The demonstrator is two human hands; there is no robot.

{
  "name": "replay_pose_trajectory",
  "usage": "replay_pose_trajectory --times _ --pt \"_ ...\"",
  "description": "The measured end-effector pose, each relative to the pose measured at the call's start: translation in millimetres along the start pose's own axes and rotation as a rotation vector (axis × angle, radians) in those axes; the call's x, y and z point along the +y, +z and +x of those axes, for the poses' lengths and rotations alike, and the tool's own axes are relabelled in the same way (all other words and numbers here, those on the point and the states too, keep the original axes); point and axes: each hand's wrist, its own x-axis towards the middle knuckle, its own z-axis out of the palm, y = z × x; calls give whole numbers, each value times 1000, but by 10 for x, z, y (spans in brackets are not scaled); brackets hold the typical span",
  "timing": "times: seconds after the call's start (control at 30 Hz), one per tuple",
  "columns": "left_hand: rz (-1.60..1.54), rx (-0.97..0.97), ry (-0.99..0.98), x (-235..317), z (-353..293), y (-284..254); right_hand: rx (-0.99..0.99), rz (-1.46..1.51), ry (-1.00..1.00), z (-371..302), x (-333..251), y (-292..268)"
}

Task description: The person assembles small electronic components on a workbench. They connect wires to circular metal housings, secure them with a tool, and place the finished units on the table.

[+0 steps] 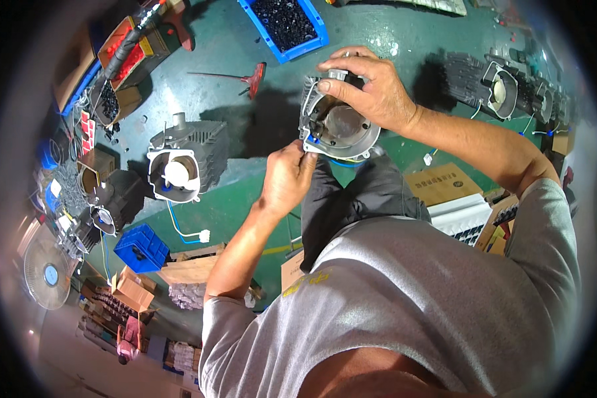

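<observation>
A grey cast-metal motor housing (372, 141) stands at the near edge of the green bench, its round open side facing me. My right hand (378, 89) is closed over its top, thumb and fingers around the short metal neck (338, 74). My left hand (287, 176) pinches the housing's lower left corner, beside a small blue part (314, 139) inside the rim. Whether a wire is also between those fingertips is hidden. Blue wire shows under the housing. To the left, a similar finned housing (205, 149) stands with its blue and white wires hanging down to a white connector (204, 236).
A red-handled hex driver (253, 81) lies behind my left hand. A blue bin (245, 5) of small black parts is at the back. More finned housings (471, 83) stand at right. Boxes with red parts (123, 50), a blue crate (141, 248) and a fan (46, 273) are leftward.
</observation>
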Motion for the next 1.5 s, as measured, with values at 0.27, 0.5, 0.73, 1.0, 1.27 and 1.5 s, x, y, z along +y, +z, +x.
replay_pose_trajectory --times 0.27,0.5,0.73,1.0,1.27,1.5 --pt "420 140 222 34 33 -45 -6 -1 -3 -3 7 -6" --pt "-347 -111 -53 -64 46 -147 -14 27 28 5 -21 -20" --pt "-1095 -330 -267 -246 58 -30 -23 2 -16 14 24 -14" --pt "-1834 -353 -543 -78 -46 133 -60 52 -12 37 37 -38" --pt "-1404 -89 -544 17 -120 164 -31 -1 1 -4 31 -27" --pt "-856 -119 -191 -156 -46 120 -27 -21 -21 -9 42 -12"
